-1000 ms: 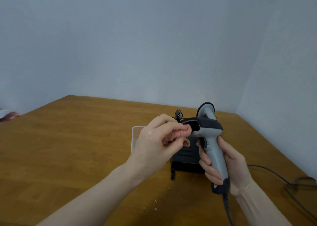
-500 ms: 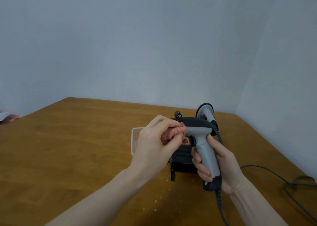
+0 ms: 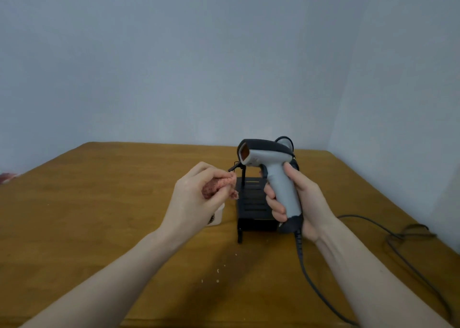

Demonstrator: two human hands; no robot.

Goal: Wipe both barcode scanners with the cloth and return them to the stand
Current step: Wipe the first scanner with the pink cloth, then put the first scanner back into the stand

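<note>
Scanner (image 3: pixel 270 163) in right hand (image 3: pixel 301 203)

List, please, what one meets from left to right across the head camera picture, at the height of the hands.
Left hand → pink cloth → black stand → grey scanner → right hand → loose black cable on the table.

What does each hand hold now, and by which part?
The right hand grips the scanner by its handle. The left hand holds the bunched cloth between thumb and fingers.
</note>
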